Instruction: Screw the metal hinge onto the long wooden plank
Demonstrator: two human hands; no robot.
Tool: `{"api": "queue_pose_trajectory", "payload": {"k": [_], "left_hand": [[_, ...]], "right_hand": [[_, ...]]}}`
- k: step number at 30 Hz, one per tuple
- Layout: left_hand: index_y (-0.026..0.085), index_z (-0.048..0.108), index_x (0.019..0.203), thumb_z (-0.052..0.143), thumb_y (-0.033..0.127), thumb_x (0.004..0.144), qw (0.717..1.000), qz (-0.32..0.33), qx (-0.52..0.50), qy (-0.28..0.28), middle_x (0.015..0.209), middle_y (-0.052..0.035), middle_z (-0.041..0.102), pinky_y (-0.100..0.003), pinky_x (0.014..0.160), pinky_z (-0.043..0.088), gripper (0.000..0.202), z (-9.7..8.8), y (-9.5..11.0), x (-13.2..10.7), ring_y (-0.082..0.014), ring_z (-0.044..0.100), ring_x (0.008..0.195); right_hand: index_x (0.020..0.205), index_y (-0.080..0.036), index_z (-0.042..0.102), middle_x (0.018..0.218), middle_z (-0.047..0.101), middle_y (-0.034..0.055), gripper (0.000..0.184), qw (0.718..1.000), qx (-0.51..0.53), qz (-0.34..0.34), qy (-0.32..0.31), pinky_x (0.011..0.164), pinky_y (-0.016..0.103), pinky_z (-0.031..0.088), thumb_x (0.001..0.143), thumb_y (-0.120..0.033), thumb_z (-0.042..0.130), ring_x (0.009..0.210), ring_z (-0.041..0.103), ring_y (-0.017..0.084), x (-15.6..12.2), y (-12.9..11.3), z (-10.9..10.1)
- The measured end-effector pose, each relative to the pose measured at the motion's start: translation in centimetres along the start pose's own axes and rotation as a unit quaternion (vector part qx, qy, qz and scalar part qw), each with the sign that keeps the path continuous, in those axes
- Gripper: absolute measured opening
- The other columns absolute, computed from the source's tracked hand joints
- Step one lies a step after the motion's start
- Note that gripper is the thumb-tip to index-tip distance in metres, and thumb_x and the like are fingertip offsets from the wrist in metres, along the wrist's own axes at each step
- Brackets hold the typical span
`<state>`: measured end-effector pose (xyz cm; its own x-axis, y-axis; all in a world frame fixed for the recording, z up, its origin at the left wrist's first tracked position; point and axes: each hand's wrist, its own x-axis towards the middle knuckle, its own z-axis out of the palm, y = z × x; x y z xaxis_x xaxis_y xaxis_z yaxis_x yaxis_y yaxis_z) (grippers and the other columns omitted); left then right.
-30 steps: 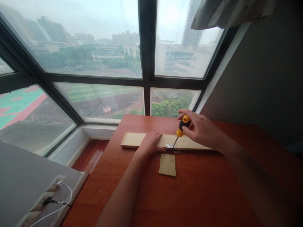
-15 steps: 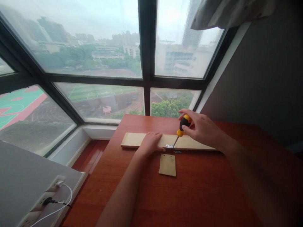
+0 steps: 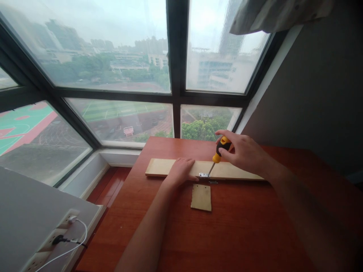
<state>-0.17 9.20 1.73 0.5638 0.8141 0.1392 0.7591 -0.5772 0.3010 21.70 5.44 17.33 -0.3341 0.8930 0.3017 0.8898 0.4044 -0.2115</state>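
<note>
Left to right: a white power strip [image 3: 53,241] at the near left edge; the left hand [image 3: 181,170] lies flat, fingers spread, pressing on a long wooden plank [image 3: 159,167] whose long axis runs left to right across the red-brown counter [image 3: 241,226]. Just right of it, a small metal hinge [image 3: 203,175] sits at the plank's near edge, with a small wooden piece [image 3: 201,197] apart on the near side. The right hand [image 3: 244,153] grips a yellow-and-black screwdriver [image 3: 219,150], shaft slanting down-left onto the hinge. Any screws are too small to resolve.
</note>
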Motion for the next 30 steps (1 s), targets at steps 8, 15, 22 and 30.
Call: {"api": "queue_pose_trajectory", "payload": {"k": [8,15,22,30], "left_hand": [[0.019,0.059,0.112,0.081,0.05,0.06,1.0,0.003,0.001,0.006,0.113,-0.0101,0.065,-0.036,0.091,0.043,0.064,0.0,0.0,0.0,-0.0299,0.059,0.105],[0.019,0.059,0.111,0.081,0.051,0.06,1.0,0.002,0.003,0.001,0.112,-0.0104,0.066,-0.036,0.092,0.043,0.064,0.1,0.0,0.0,-0.0301,0.059,0.105],[0.019,0.059,0.112,0.081,0.05,0.06,1.0,-0.001,0.0,0.001,0.114,-0.0105,0.065,-0.036,0.092,0.043,0.065,0.0,0.0,0.0,-0.0299,0.059,0.106],[0.019,0.059,0.11,0.081,0.052,0.06,1.0,0.001,-0.001,0.007,0.11,-0.0102,0.066,-0.036,0.091,0.043,0.064,0.1,-0.1,0.0,-0.03,0.06,0.105]], "right_hand": [[0.118,-0.026,0.059,0.082,0.071,0.003,0.045,0.99,-0.115,0.05,0.062,0.055,0.032,0.04,0.085,-0.056,0.049,0.07,0.064,0.024,0.1,-0.3,0.5],[0.131,-0.023,0.049,0.103,0.069,0.0037,0.049,0.999,0.048,-0.003,-0.01,0.065,0.028,0.047,0.084,-0.033,0.054,0.075,0.063,0.016,0.3,0.7,0.3],[0.114,-0.027,0.061,0.09,0.071,0.0019,0.042,0.994,-0.089,0.039,0.057,0.057,0.032,0.04,0.084,-0.055,0.051,0.076,0.065,0.024,0.3,-0.1,0.8],[0.13,-0.02,0.05,0.106,0.07,0.0078,0.046,0.999,-0.039,0.018,0.005,0.063,0.031,0.044,0.087,-0.036,0.049,0.082,0.065,0.022,0.1,-0.8,0.4]]}}
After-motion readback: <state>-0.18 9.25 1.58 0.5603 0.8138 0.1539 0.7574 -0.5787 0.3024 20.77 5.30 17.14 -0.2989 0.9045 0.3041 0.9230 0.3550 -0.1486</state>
